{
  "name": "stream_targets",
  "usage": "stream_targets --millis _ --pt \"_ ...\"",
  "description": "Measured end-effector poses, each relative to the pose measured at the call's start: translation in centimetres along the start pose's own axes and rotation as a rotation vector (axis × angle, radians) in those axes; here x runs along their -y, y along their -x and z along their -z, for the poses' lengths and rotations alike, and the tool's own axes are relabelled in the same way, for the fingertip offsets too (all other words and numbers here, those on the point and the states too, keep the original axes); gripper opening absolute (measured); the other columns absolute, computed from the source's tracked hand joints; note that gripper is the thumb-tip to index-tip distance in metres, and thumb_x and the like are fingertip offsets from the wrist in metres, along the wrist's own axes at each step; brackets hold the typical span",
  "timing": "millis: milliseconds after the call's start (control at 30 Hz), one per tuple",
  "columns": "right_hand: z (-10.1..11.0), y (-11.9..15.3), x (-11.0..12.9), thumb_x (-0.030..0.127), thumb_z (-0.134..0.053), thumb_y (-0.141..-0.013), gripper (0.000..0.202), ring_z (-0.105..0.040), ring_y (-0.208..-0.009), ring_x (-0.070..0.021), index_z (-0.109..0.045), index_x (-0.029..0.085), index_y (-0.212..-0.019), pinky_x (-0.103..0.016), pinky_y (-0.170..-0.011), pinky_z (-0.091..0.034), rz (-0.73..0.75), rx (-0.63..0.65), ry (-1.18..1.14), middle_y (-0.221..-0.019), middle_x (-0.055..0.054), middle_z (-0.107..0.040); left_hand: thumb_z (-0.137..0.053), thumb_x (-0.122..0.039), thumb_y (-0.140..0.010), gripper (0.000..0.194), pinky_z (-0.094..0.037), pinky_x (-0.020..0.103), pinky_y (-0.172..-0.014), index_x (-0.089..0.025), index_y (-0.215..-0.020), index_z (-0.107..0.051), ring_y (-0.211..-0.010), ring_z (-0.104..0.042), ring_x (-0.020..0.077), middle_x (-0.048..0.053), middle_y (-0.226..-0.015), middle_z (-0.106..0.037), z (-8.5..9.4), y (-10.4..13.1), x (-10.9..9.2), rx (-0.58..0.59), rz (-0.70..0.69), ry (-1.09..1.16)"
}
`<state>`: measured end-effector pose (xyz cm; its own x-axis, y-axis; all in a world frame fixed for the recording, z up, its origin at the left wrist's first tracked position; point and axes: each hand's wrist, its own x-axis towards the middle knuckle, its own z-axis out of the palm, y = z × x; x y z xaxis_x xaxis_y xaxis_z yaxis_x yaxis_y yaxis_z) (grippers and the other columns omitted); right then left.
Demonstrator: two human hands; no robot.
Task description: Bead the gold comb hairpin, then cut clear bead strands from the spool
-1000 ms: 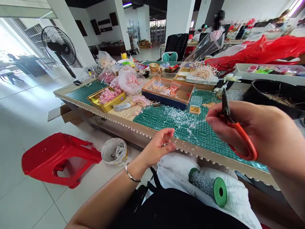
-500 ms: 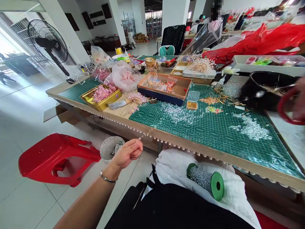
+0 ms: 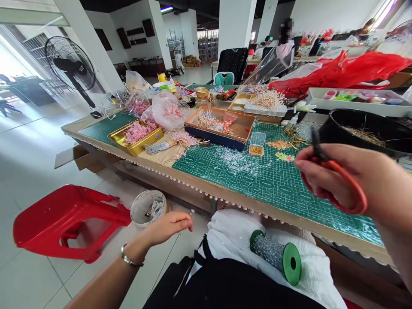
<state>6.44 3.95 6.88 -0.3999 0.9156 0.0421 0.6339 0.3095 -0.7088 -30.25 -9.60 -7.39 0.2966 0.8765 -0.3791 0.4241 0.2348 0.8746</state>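
Observation:
Over the floor by the waste bucket (image 3: 141, 218), my left hand (image 3: 170, 227) is closed, pinching a small piece of clear beads (image 3: 192, 212) at the fingertips. My right hand (image 3: 375, 174) is raised above the right side of the table, wrapped round red-handled scissors (image 3: 361, 195) with their dark blades pointing away. On my lap lies a green spool (image 3: 292, 262) wound with clear bead string, resting on white cloth (image 3: 225, 225). Loose clear beads (image 3: 236, 159) are heaped on the green cutting mat (image 3: 206, 169).
A gold tin (image 3: 137, 148) of pink flowers and an orange-lined box (image 3: 236, 133) stand on the table. Small gold beads fill a clear case (image 3: 256, 150). At right is a black tub (image 3: 346, 135). A red stool (image 3: 72, 214) lies tipped on the floor at left.
My right hand has come in from the right edge with the scissors, to above the mat. My left hand has lowered slightly, its fingers now pointing more downward.

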Motion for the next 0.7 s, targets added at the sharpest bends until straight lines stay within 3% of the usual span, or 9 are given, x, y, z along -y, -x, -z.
stream_targets --millis 100,200,300,400,467,567,633,700 --pt "-0.8 -2.0 0.6 0.046 -0.055 -0.084 0.025 -0.049 -0.044 -0.0102 -0.054 0.021 -0.084 -0.023 -0.043 -0.039 -0.021 0.124 -0.041 -0.049 0.003 -0.051 -0.042 -0.046 -0.092 0.04 -0.036 0.024 -0.069 -0.017 -0.083 -0.067 -0.074 -0.05 0.0132 0.002 -0.08 -0.06 0.7 0.7 -3.1 0.054 -0.081 -0.186" --pt "-1.6 -3.5 0.1 0.044 -0.051 -0.088 0.028 -0.047 -0.044 -0.008 -0.053 0.018 -0.078 -0.023 -0.049 -0.04 0.015 0.249 -0.193 -0.047 0.004 -0.049 -0.042 -0.045 -0.092 0.039 -0.037 0.024 -0.068 -0.017 -0.08 -0.066 -0.072 -0.052 0.0131 0.002 -0.077 -0.061 0.9 1.5 -5.2 0.062 -0.113 -0.271" --pt "-2.8 -4.0 -0.6 0.047 -0.045 -0.09 0.036 -0.045 -0.043 -0.007 -0.047 0.019 -0.068 -0.022 -0.045 -0.037 0.009 0.306 -0.285 -0.048 0.004 -0.047 -0.046 -0.042 -0.092 0.032 -0.038 0.023 -0.065 -0.017 -0.083 -0.065 -0.07 -0.051 0.012 0.002 -0.077 -0.06 0.8 2.3 -6.5 0.019 -0.123 -0.183" --pt "-4.9 -3.8 -0.5 0.046 -0.045 -0.089 0.039 -0.046 -0.039 -0.0077 -0.043 0.019 -0.062 -0.021 -0.041 -0.037 -0.005 0.411 -0.291 -0.044 0.004 -0.048 -0.046 -0.038 -0.093 0.026 -0.036 0.022 -0.056 -0.017 -0.093 -0.062 -0.057 -0.045 0.0088 -0.002 -0.062 -0.05 0.7 2.9 -7.7 -0.025 -0.117 0.038" --pt "-6.7 -3.5 0.4 0.046 -0.048 -0.088 0.034 -0.046 -0.035 -0.0087 -0.048 0.019 -0.068 -0.021 -0.038 -0.036 -0.03 0.485 -0.269 -0.043 0.003 -0.052 -0.046 -0.035 -0.093 0.023 -0.035 0.022 -0.054 -0.017 -0.097 -0.06 -0.053 -0.044 0.0082 -0.004 -0.056 -0.046 0.4 3.0 -8.7 -0.045 -0.161 0.178" --pt "-9.0 -2.7 2.7 0.044 -0.05 -0.088 0.026 -0.046 -0.035 -0.0091 -0.053 0.019 -0.095 -0.019 -0.035 -0.035 -0.027 0.598 -0.39 -0.044 0.006 -0.053 -0.048 -0.031 -0.092 0.018 -0.037 0.022 -0.054 -0.017 -0.098 -0.057 -0.053 -0.049 0.0088 -0.004 -0.056 -0.049 -0.1 2.5 -10.8 -0.021 -0.255 0.319" --pt "-10.2 -2.2 4.5 0.039 -0.052 -0.087 0.027 -0.046 -0.036 -0.0083 -0.052 0.019 -0.105 -0.018 -0.035 -0.035 0.004 0.738 -0.555 -0.044 0.008 -0.05 -0.049 -0.029 -0.092 0.016 -0.036 0.022 -0.052 -0.017 -0.098 -0.057 -0.051 -0.05 0.0088 -0.003 -0.055 -0.052 -0.5 2.0 -12.1 -0.012 -0.3 0.369" --pt "-10.9 -1.7 5.7 0.033 -0.055 -0.084 0.024 -0.045 -0.035 -0.0072 -0.055 0.016 -0.101 -0.016 -0.034 -0.033 0.04 0.918 -0.65 -0.043 0.008 -0.049 -0.05 -0.029 -0.091 0.015 -0.033 0.021 -0.049 -0.017 -0.097 -0.057 -0.05 -0.05 0.0089 -0.002 -0.054 -0.053 -0.5 1.6 -13.1 -0.038 -0.342 0.392"
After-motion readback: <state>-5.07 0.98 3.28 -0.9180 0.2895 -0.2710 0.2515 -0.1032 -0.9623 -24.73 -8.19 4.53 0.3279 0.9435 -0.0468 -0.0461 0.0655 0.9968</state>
